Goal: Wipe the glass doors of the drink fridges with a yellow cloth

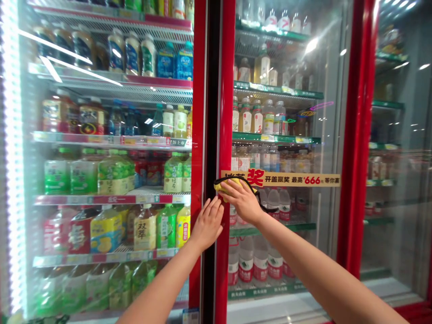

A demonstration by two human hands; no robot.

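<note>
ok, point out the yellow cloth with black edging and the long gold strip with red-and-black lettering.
Yellow cloth (219, 185), head view: yellow fabric, left end.
Gold strip (289, 180), head view: lettered middle.

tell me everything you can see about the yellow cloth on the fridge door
The yellow cloth looks soft, with black edging that curves along its top. It is bunched rather than spread out, held up against the red door frame and the left end of the gold strip, overlapping some of the lettering. The right hand lies over its front with fingers extended, covering much of it. A dark edge trails out to the right, below the strip. Its underside is hidden.
</note>
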